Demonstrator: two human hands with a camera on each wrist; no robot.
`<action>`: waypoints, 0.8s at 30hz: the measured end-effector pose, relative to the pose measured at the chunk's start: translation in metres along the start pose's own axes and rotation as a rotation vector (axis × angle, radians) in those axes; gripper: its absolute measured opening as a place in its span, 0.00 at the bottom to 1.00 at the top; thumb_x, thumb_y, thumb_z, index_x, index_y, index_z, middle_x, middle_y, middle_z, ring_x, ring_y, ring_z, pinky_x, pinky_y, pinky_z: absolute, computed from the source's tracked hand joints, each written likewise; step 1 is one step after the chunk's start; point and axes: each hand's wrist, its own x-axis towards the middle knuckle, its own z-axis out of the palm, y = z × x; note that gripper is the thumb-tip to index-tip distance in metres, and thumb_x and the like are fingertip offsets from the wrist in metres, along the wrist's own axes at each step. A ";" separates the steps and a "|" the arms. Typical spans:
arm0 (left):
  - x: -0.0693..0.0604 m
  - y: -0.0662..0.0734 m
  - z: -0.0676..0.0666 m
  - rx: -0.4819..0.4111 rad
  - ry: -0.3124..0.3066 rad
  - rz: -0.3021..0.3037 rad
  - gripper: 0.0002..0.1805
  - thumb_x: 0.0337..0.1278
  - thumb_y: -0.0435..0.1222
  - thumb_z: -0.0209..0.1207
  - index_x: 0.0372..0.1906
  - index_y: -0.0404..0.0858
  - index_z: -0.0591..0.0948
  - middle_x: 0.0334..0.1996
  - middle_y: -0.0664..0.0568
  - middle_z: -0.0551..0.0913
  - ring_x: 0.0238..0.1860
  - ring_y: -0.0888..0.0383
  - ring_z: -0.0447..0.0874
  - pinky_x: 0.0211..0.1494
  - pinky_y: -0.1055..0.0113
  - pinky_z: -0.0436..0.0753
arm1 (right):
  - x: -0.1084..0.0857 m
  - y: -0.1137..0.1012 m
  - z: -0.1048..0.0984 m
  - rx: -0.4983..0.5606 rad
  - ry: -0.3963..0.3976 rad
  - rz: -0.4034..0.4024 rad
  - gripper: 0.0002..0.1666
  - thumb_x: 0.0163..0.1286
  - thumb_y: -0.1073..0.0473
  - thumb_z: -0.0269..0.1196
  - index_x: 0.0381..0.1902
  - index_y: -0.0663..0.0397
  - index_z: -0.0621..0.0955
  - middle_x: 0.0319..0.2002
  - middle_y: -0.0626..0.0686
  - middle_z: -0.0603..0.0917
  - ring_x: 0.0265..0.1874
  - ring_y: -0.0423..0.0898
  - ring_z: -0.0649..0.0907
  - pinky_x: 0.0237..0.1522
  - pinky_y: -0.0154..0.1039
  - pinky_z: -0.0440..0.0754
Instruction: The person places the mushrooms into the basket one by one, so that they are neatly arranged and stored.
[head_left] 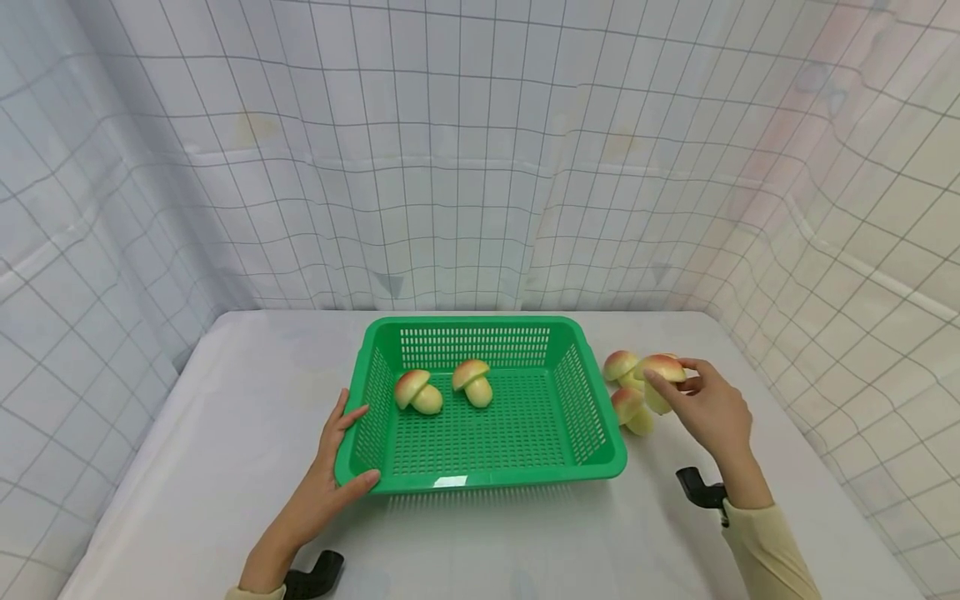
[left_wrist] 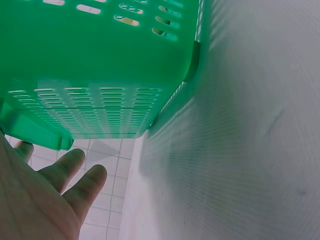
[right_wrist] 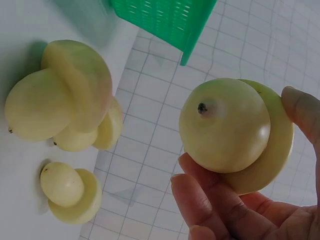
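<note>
A green plastic basket [head_left: 480,481] holds two toy mushrooms, one [head_left: 418,392] at left and another [head_left: 472,383] nearer its middle, both with reddish caps and pale yellow stems. My left hand [head_left: 324,479] rests against the basket's left front corner, its fingers straight along the side and the thumb on the rim. To the right of the basket, my right hand [head_left: 712,412] pinches a similar mushroom [right_wrist: 225,127] by its cap, stem hanging down, above the table. Three more mushrooms lie under and beside it, among them one near the basket wall [head_left: 632,410] and one farther back [head_left: 620,365].
A white cloth covers the table [head_left: 247,400]. White grid-patterned curtains [head_left: 465,167] hang behind it and on both sides. Black wrist mounts [head_left: 701,489] sit at both wrists.
</note>
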 end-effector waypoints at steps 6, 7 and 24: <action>0.000 0.000 0.001 0.000 0.003 0.002 0.43 0.54 0.33 0.61 0.74 0.47 0.52 0.74 0.59 0.29 0.72 0.45 0.28 0.57 0.29 0.51 | 0.003 -0.012 -0.002 0.008 -0.029 -0.031 0.47 0.57 0.26 0.57 0.59 0.58 0.73 0.40 0.59 0.85 0.34 0.53 0.82 0.30 0.43 0.70; 0.000 0.000 0.002 0.002 0.003 0.003 0.43 0.54 0.34 0.61 0.73 0.47 0.53 0.74 0.58 0.29 0.72 0.45 0.28 0.56 0.29 0.51 | 0.003 -0.014 -0.002 0.010 -0.036 -0.035 0.47 0.57 0.26 0.57 0.59 0.58 0.73 0.40 0.59 0.85 0.34 0.53 0.82 0.31 0.44 0.70; 0.000 0.001 0.001 0.010 0.005 0.004 0.44 0.54 0.33 0.61 0.73 0.46 0.52 0.74 0.62 0.29 0.72 0.46 0.29 0.57 0.31 0.51 | 0.019 -0.043 0.015 0.160 -0.219 -0.110 0.45 0.55 0.28 0.62 0.58 0.55 0.73 0.39 0.56 0.84 0.38 0.50 0.81 0.35 0.43 0.76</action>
